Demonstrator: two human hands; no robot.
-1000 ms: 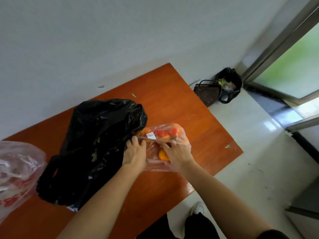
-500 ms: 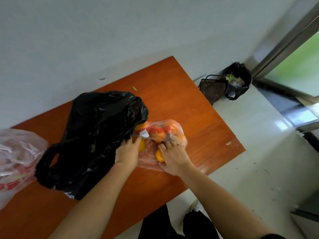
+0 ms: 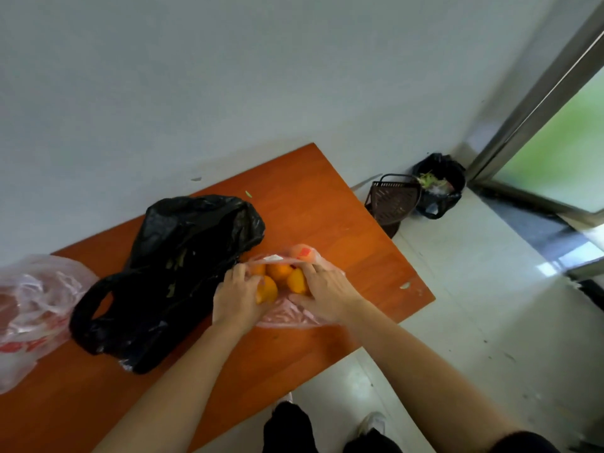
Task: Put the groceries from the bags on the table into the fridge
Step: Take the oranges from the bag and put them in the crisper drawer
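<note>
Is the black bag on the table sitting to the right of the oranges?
No, the black bag lies left of the oranges.

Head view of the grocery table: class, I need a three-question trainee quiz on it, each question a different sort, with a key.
1. True or false: both hands are on the clear bag of oranges.
2. Which bag lies directly beside the left hand? A. black plastic bag B. white bag with red print C. paper bag
3. Fill in: the bin with the black liner stands on the ____, beyond the table.

Key: 1 true, as the right hand holds it too; 2 A; 3 floor.
</note>
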